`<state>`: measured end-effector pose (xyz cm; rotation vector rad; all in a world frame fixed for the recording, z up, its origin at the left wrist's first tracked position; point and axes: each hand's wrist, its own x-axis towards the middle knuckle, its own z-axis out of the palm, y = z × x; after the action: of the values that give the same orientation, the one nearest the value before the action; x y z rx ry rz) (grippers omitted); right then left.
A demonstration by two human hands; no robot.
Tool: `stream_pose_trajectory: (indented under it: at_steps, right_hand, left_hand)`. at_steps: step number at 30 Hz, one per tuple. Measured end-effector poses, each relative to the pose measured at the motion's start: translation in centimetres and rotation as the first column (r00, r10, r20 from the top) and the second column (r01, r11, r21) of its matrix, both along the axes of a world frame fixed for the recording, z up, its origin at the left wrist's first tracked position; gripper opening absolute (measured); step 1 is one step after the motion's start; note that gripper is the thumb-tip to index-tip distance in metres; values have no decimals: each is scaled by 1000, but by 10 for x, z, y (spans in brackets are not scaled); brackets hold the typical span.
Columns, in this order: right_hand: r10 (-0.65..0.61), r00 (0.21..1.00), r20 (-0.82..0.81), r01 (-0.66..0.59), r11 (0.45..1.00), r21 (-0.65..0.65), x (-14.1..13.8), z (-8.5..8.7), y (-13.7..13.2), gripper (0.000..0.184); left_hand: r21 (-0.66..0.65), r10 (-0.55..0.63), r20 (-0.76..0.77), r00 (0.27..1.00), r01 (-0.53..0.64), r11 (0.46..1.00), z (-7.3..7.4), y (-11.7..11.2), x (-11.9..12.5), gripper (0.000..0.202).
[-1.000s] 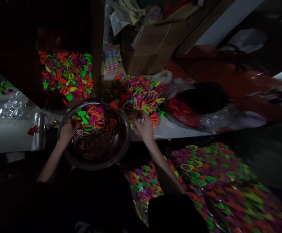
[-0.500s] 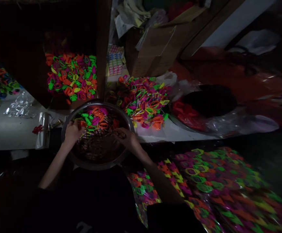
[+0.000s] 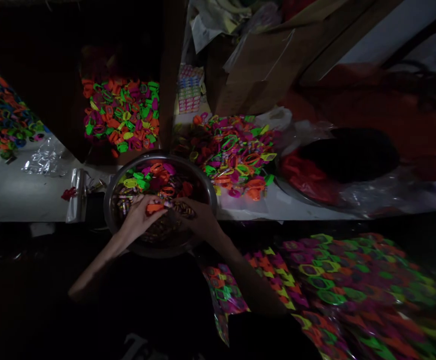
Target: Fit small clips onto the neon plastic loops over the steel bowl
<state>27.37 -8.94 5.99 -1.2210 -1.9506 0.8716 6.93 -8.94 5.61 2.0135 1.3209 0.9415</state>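
Observation:
Over a round metal basin (image 3: 213,200), my left hand (image 3: 137,220) is closed on an orange plastic toy watch (image 3: 154,207). My right hand (image 3: 201,220) holds several small striped rolls (image 3: 183,210), possibly wrapped candy. The fingertips of both hands meet near the basin's middle, where one light-coloured roll (image 3: 168,204) shows at the toy watch's end. Inside the basin, green toy watches (image 3: 137,181) and orange ones lie at the far side, with many loose striped rolls around and below the hands. Dim light hides the finer detail.
Behind the basin lie heaps of neon toy watches (image 3: 122,117) and a mixed pile (image 3: 236,155). A cardboard box (image 3: 259,75) stands behind; a basin with red plastic (image 3: 304,177) is on the right. Bagged toy watches (image 3: 353,270) lie lower right; clear film (image 3: 75,195) sits left.
My left hand has moved from the basin's left side to its middle with the orange toy watch, meeting my right hand. The whole view has shifted slightly.

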Motion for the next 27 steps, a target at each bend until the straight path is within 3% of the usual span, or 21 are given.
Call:
stream_pose_trajectory:
  at_steps: [2, 6, 11, 19, 27]
  right_hand:
    - [9, 1000, -1, -9, 1000, 26, -1, 0, -3, 33]
    - [32, 999, 31, -33, 998, 60, -2, 5, -9, 34]
    - [105, 988, 115, -117, 988, 103, -1, 13, -14, 34]
    - [136, 956, 261, -178, 973, 147, 0, 14, -19, 60]
    - [210, 916, 341, -273, 951, 148, 4, 22, -18, 51]
  left_hand:
    - [146, 32, -130, 991, -13, 989, 6, -6, -1, 36]
    - [274, -11, -271, 962, 88, 958, 13, -10, -5, 36]
    - [302, -68, -328, 942, 173, 938, 14, -9, -8, 37]
    - [313, -87, -361, 929, 208, 927, 19, -9, -10, 36]
    - [430, -32, -497, 867, 278, 859, 19, -7, -10, 25]
